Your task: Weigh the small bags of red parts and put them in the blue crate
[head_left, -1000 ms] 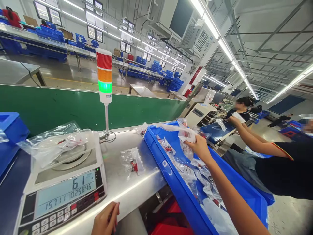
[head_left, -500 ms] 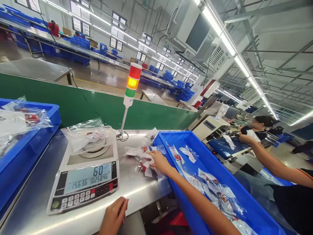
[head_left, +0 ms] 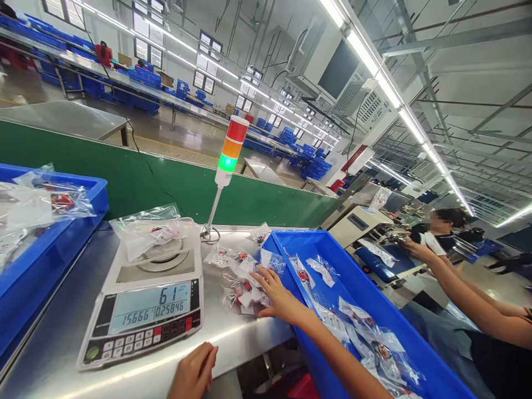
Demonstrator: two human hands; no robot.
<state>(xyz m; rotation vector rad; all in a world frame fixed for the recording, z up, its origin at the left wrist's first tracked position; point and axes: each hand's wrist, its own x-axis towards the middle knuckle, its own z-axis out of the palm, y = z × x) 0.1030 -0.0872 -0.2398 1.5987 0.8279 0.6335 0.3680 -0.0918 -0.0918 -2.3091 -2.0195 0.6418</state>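
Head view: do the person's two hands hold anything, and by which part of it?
No hold shows. The right hand is spread open at the edge of the bags; the left hand is loosely curled, nothing visible inside.

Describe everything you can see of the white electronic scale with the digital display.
The white, plastic-looking electronic scale stands on a shiny metal bench, its front facing the camera. Its lit digital display reads 61 above 15.666 and 0.25846; a small green light glows at its upper right. Below sit pale number keys and some red ones. Behind the display, a clear plastic bag with white and red contents lies over part of the round metallic plate.
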